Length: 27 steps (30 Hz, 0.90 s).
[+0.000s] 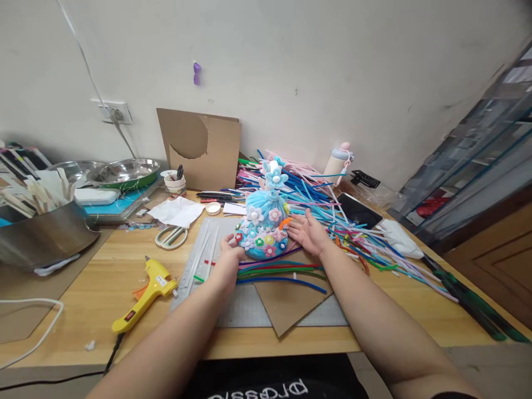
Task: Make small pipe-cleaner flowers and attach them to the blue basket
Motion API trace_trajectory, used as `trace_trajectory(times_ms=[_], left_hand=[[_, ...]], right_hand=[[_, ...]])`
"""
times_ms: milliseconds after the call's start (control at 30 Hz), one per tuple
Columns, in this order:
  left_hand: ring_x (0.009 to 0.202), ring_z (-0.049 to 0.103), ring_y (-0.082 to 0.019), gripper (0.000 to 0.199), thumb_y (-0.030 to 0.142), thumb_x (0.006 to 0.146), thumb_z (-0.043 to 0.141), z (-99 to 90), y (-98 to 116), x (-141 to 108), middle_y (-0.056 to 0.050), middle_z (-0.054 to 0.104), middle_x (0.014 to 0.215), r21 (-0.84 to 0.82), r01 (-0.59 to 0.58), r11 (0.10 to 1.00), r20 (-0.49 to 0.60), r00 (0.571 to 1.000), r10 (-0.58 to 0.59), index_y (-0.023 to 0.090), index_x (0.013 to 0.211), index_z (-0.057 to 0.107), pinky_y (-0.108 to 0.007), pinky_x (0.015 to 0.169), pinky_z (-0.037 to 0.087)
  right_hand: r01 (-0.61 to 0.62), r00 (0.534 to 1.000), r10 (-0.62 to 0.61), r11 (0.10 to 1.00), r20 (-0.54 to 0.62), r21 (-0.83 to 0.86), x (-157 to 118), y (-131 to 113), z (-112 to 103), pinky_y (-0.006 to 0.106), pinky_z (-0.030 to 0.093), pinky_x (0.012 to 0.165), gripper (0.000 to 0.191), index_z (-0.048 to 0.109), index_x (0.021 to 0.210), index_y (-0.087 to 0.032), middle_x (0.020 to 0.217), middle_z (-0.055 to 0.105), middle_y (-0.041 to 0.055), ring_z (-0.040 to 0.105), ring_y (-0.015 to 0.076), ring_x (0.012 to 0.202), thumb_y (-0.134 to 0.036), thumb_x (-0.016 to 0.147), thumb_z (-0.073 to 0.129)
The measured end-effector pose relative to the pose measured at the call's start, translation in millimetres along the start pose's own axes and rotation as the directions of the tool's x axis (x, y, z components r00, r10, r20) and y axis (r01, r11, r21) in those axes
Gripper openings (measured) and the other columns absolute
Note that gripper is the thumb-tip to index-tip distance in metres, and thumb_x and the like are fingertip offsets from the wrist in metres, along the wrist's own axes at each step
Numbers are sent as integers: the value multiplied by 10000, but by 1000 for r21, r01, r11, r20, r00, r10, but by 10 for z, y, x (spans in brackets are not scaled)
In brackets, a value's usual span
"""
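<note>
Craft workspace from where I'm standing; home room or small workshop, can't tell which. Evidence: light wood-grain counter [75, 327] against a plain off-white wall [270, 55] with a white wall socket [123, 113]. On it: yellow plastic glue gun [160, 277], flat grey cutting mat [243, 313], big loose heap of pink, white and blue fuzzy stems [305, 185], round silvery metal pot [54, 235] full of pale flat sticks [39, 194]. Brown cardboard sheet with a rounded cut-out [222, 147] stands at the back. Light-blue fuzzy piece covered in small multicoloured flowers [265, 224] looks handmade.
</note>
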<state>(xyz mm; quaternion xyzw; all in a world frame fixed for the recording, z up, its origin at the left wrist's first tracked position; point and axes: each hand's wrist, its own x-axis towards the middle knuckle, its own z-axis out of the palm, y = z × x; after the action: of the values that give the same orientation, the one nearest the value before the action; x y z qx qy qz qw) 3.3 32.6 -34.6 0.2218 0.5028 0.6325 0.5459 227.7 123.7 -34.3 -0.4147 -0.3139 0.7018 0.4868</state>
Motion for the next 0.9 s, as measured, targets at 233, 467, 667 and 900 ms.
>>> trace_trajectory(times_ms=[233, 467, 667, 900], left_hand=[[1074, 551, -201, 627, -17, 462, 473, -23, 130, 69, -71, 513, 1068, -28, 73, 997, -48, 996, -74, 214, 1043, 441, -251, 802, 451], [1064, 583, -194, 696, -40, 427, 422, 9, 185, 96, -91, 556, 1079, -56, 102, 993, 5, 995, -102, 214, 1075, 415, -251, 801, 472], [1023, 597, -211, 607, -36, 434, 452, -23, 123, 163, -70, 585, 986, -21, 57, 998, 8, 998, -57, 224, 982, 432, -259, 729, 494], [909, 625, -200, 595, -28, 410, 457, -32, 81, 233, -44, 591, 885, 3, 8, 1000, 20, 1000, -8, 218, 952, 439, -247, 679, 483]], right_hand=[[-112, 993, 107, 985, -47, -129, -104, -133, -24, 426, 522, 825, 589, 436, 1217, -151, 999, 667, 196, 696, 246, 835, -631, 897, 318], [-150, 989, 151, 976, -9, -161, -163, -146, 35, 426, 532, 779, 567, 434, 1204, -167, 892, 683, 156, 698, 239, 776, -629, 903, 305], [-108, 994, 109, 983, 3, -149, -125, -89, 73, 413, 531, 799, 589, 440, 1221, -168, 931, 675, 157, 690, 235, 824, -642, 886, 346], [-84, 996, 85, 988, 5, -129, -106, -60, 73, 383, 528, 821, 568, 447, 1217, -181, 996, 677, 156, 682, 219, 886, -636, 887, 363]])
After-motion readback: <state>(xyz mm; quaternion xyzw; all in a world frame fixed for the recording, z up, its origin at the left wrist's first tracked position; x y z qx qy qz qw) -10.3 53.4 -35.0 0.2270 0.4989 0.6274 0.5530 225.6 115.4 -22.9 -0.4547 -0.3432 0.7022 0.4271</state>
